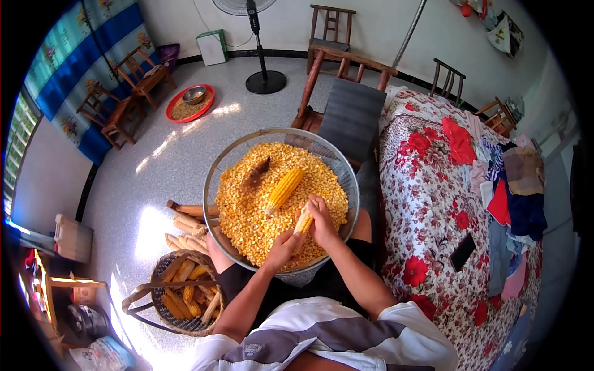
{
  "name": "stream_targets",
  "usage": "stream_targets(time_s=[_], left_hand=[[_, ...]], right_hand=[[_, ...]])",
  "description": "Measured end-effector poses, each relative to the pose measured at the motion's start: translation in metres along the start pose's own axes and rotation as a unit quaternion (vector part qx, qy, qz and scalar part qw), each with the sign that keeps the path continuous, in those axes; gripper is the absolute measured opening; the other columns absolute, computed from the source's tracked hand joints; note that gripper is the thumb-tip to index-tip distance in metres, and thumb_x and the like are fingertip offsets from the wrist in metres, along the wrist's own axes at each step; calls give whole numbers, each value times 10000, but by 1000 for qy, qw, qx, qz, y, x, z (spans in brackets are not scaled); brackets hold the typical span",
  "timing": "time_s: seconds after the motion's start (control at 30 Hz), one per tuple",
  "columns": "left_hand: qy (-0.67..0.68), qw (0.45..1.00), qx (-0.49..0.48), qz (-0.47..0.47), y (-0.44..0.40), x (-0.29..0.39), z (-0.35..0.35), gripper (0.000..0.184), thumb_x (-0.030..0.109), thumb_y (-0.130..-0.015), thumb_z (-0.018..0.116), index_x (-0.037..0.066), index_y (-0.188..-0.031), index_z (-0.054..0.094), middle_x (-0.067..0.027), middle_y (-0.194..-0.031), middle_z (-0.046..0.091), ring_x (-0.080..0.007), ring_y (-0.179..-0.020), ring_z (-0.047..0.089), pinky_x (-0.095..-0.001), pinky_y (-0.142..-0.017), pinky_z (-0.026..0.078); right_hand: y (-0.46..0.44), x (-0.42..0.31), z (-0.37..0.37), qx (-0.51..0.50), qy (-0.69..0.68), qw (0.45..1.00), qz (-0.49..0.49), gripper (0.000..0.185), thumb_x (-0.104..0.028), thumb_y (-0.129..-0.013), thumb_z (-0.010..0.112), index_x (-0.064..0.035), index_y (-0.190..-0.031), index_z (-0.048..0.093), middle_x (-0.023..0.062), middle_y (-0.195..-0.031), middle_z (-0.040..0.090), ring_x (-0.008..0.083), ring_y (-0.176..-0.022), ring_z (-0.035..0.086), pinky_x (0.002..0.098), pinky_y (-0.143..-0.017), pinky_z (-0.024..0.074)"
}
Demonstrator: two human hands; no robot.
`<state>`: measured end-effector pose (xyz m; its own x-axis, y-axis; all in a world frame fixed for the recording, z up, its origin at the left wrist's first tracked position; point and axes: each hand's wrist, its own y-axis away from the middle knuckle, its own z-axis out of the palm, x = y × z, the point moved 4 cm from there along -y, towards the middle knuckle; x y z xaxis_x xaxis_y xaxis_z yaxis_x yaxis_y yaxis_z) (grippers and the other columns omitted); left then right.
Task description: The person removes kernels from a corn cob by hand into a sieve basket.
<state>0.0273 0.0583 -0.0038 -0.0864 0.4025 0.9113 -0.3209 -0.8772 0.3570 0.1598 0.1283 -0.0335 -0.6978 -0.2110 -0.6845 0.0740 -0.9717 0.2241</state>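
Observation:
A wide metal mesh basket (213, 185) rests on my lap, heaped with loose corn kernels (244, 219). Over its near right part, my left hand (283, 248) and my right hand (322, 221) are both closed around a corn cob (303, 221), partly stripped, with a pale bare side and some yellow kernels. Behind it lies a full yellow ear of corn (286, 190) on top of the kernels. A dark brown, pointed object (256, 175), its kind unclear, sits to the left of that ear.
At my left a woven basket (162, 309) holds several ears and cobs, with bare cobs (185, 241) on the floor beyond. A wooden chair (346, 68) stands ahead. On the right is a flower-patterned covered surface (408, 229) bearing clothes (510, 198) and a phone (462, 252).

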Motion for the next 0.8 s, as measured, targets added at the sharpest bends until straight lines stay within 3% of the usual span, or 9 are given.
stream_targets(time_s=[0.07, 0.2, 0.33, 0.4, 0.53, 0.6, 0.63, 0.8], left_hand=[[56, 996, 38, -53, 5, 5, -2, 335, 361, -988, 489, 42, -1035, 579, -12, -732, 521, -97, -540, 500, -234, -441, 406], [58, 997, 30, -44, 3, 3, -1, 332, 363, -985, 498, 46, -1033, 582, -17, -729, 529, -97, -535, 503, -233, -444, 412], [-51, 999, -9, -8, -1, -3, -1, 333, 364, -977, 519, 43, -1032, 587, -8, -739, 528, -93, -559, 504, -234, -461, 435], [-86, 996, -29, 3, -1, -2, 1, 334, 366, -975, 525, 42, -1030, 588, -3, -744, 528, -91, -573, 507, -236, -467, 443], [-45, 999, 16, -6, 6, 4, 3, 355, 385, -979, 506, 45, -1051, 578, 1, -765, 523, -91, -608, 515, -240, -480, 454], [-5, 999, 35, -25, 6, 3, 1, 367, 404, -982, 493, 52, -1054, 568, 0, -780, 517, -90, -630, 519, -238, -486, 457], [1, 999, 36, -22, 6, 4, 0, 363, 388, -980, 501, 46, -1077, 575, 2, -753, 516, -89, -594, 507, -241, -476, 448], [1, 1000, -15, -15, 1, -2, 0, 355, 376, -978, 513, 43, -1079, 580, -2, -721, 512, -88, -542, 489, -247, -463, 428]], right_hand=[[16, -15, 18, -24, -2, 1000, 17, 496, -32, -917, 541, -114, -1352, 317, 128, -1176, 430, 200, -943, 572, 361, -874, 516], [26, -20, 24, -66, 52, 996, 18, 548, -7, -896, 549, -114, -1371, 297, 123, -1166, 441, 204, -938, 566, 361, -873, 516], [22, -12, 17, -31, 75, 997, 3, 552, -16, -895, 571, -112, -1365, 299, 115, -1144, 459, 201, -937, 568, 353, -855, 520], [20, -10, 15, 15, 177, 984, -19, 544, -31, -897, 589, -109, -1353, 301, 112, -1122, 474, 198, -939, 568, 349, -835, 525], [17, -9, 17, 11, 132, 991, 7, 605, -50, -907, 590, -114, -1404, 251, 123, -1139, 459, 206, -942, 574, 357, -848, 521], [22, -13, 22, -11, -11, 1000, 27, 710, -48, -901, 595, -144, -1465, 174, 136, -1169, 441, 221, -951, 579, 366, -867, 514], [29, -18, 28, -39, 24, 998, 36, 799, -28, -884, 607, -177, -1497, 116, 139, -1193, 426, 241, -998, 574, 373, -888, 506], [31, -14, 18, -56, 107, 993, -2, 805, -8, -856, 637, -180, -1478, 156, 133, -1187, 441, 223, -1033, 566, 358, -873, 512]])
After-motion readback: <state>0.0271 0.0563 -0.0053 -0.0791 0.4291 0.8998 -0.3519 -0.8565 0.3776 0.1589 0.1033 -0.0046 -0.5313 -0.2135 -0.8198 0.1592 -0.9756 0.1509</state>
